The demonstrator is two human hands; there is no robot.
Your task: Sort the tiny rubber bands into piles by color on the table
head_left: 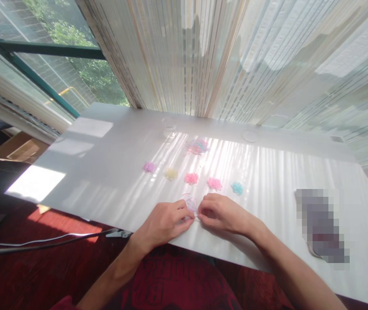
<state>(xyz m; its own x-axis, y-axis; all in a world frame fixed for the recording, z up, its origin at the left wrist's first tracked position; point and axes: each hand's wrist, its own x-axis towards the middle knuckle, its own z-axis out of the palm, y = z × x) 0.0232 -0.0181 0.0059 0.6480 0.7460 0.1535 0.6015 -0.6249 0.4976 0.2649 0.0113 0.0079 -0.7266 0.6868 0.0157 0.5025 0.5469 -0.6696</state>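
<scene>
Lying between the hands: small lilac pile (190, 203) of thin loops or strands, loose on the table near its front edge, just behind the fingertips.
Left hand (167, 221): low over the front edge, fingers bent, thumb and index tips drawn close together beside the lilac pile; too small to tell whether a strand is gripped.
Right hand (224, 213): facing the left, fingers curled, thumb and index tips nearly meeting the other hand's; whether anything is pinched cannot be told.
Reddish strands (186, 194): a few, just beyond the left fingers.
Row of piles: five, well apart from one another, running left to right as purple pile (149, 167), pale yellow pile (171, 174), coral-red pile (191, 178), pink pile (214, 183) and turquoise pile (237, 188).
Mixed pile (198, 146): larger, pink and blue tangled together, behind the row.
Clear container (170, 131): toward the back, left of the mixed pile.
Clear round piece (249, 136): flat, toward the back, to the right.
Pixelated object (322, 226): right side, elongated, its details masked.
Table (106, 155): white, striped with sunlight.
Curtain (184, 64): striped, sheer, along the back.
Window (57, 51): green-framed, at left, foliage outside.
Cardboard box (20, 146): open, beyond the table's left end.
Shirt (174, 280): dark red, below the front edge.
</scene>
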